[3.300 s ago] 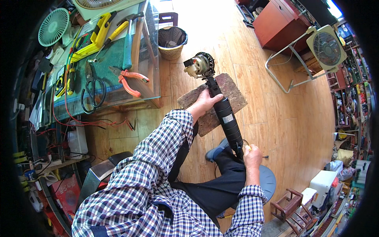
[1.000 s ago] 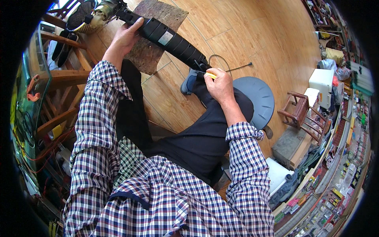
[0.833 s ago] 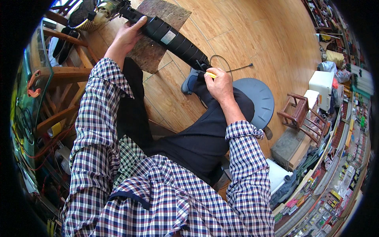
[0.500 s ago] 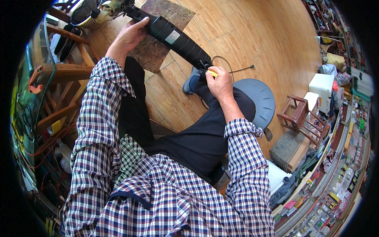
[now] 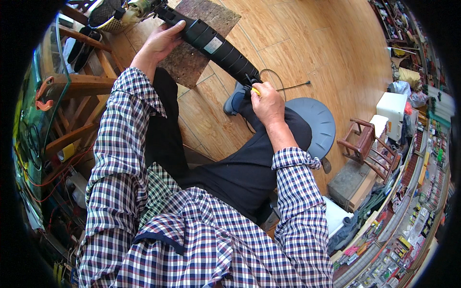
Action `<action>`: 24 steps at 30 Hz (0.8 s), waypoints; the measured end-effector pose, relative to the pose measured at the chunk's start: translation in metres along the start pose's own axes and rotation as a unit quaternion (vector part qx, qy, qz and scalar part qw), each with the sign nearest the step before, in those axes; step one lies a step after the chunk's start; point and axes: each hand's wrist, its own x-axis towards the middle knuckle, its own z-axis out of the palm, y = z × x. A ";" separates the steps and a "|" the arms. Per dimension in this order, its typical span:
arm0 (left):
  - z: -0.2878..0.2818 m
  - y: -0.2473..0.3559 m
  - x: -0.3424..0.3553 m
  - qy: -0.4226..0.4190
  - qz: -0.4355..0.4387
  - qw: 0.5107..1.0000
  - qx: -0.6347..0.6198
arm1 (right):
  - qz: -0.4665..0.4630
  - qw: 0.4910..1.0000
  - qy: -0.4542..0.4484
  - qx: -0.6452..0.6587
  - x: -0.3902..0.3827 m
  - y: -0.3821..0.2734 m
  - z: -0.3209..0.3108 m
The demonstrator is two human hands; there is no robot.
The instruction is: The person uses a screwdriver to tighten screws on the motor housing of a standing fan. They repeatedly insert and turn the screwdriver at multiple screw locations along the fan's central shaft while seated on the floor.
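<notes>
A long black power tool (image 5: 216, 46) with a pale label slants from the upper left toward the middle. My left hand (image 5: 161, 45) is closed around its upper part, thumb on top and fingers underneath. At its lower right end is my right hand (image 5: 269, 103), closed on a yellow-handled tool (image 5: 256, 90), which looks like a screwdriver. Its tip is hidden against the housing. Near that end a thin black cord (image 5: 293, 87) loops over the floor. At the upper left, beyond my left hand, the power tool meets a metal part (image 5: 139, 8).
A stained board (image 5: 187, 65) lies on the wood floor below the power tool. Beside my right knee is a round grey stool seat (image 5: 314, 127). Wooden framing and a glass pane (image 5: 56, 81) stand at left. A small brown stool (image 5: 362, 139) and crowded goods line the right.
The power tool and both hands appear slightly lower and to the right. My right hand has turned a little around the yellow handle. Both hands keep their hold.
</notes>
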 end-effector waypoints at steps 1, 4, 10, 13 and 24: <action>0.001 0.000 0.000 0.001 0.000 1.000 0.001 | -0.002 1.000 -0.002 -0.007 0.000 -0.002 0.000; 0.004 -0.002 0.001 0.005 0.004 1.000 0.002 | 0.027 0.999 0.007 0.030 0.003 0.009 0.009; 0.001 -0.007 0.003 0.007 0.014 1.000 -0.007 | -0.044 0.998 0.022 -0.032 0.007 -0.006 0.001; 0.003 -0.011 0.006 0.017 0.017 1.000 -0.004 | -0.058 0.996 0.037 0.049 0.012 0.003 0.010; 0.010 -0.007 -0.002 0.036 0.032 0.999 -0.003 | -0.067 0.995 0.042 -0.065 0.012 -0.013 -0.003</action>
